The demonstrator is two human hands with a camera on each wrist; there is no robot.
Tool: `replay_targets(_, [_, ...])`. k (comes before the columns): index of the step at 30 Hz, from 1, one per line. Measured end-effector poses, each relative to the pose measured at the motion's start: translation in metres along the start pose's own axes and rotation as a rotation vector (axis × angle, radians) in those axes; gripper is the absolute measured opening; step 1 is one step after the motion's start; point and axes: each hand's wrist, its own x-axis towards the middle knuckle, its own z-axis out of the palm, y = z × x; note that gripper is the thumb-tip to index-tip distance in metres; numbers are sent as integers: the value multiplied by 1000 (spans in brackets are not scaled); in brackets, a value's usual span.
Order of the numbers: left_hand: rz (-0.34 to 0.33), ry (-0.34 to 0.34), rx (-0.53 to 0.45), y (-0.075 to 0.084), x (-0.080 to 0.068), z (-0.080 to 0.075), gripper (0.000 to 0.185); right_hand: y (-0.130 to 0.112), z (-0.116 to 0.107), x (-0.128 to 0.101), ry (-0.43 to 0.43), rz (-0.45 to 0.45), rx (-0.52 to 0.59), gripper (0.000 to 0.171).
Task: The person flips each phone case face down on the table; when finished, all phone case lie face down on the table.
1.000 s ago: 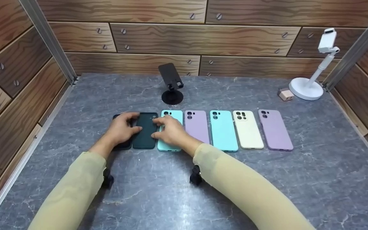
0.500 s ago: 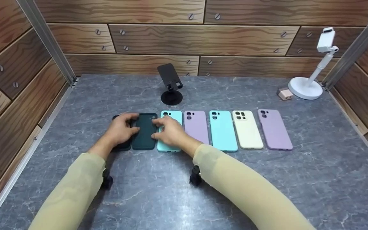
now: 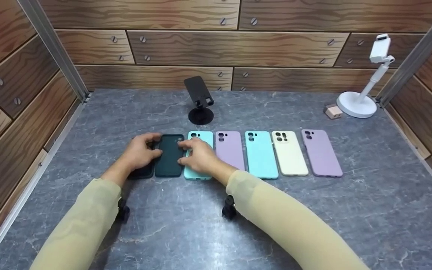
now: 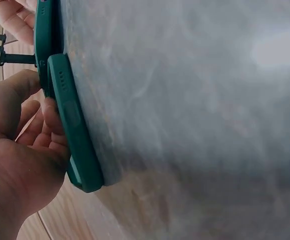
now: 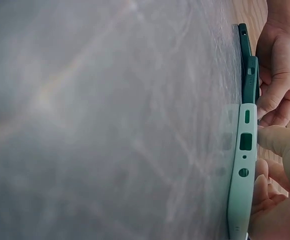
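Observation:
A dark green phone case (image 3: 170, 161) lies flat, inner side up, between my two hands. My left hand (image 3: 137, 152) spans the darker phone case (image 3: 141, 173) at the row's left end, its thumb and index fingertips touching the green case's left edge. From the other side, my right hand (image 3: 199, 155) reaches over a turquoise phone case (image 3: 197, 175), thumb and index fingertips apart along the green case's right edge. In the left wrist view, the remaining left fingers (image 4: 42, 132) bend over the nearer case (image 4: 75, 125). The right palm hides much of the turquoise case.
Rightward the row continues with a lilac case (image 3: 231, 150), another turquoise case (image 3: 261, 155), a cream case (image 3: 290, 155) and another lilac case (image 3: 321, 153). Behind stand a black phone stand (image 3: 200, 97), a white phone stand (image 3: 357, 104) and a small charger plug (image 3: 333, 111).
Both hands keep nearly the same places at the green case's edges. The whole scene sits slightly lower in the head view; the cases stay in their row.

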Motion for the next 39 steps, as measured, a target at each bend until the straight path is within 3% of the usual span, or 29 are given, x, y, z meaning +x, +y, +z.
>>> replay_targets(7, [-7,-12,-31,5,-1,-5,58,0,-1,0,-5,-14,-11,54])
replay_targets(16, [41,52,-69,12,-7,-4,57,-1,-2,1,-21,3,-17,54])
replay_targets(32, [-3,104,-351,9,-11,5,57,-3,0,-1,-11,-20,-40,57])
replay_targets(39, [-9,101,-400,10,-13,6,59,-5,1,0,-19,-42,-35,59])
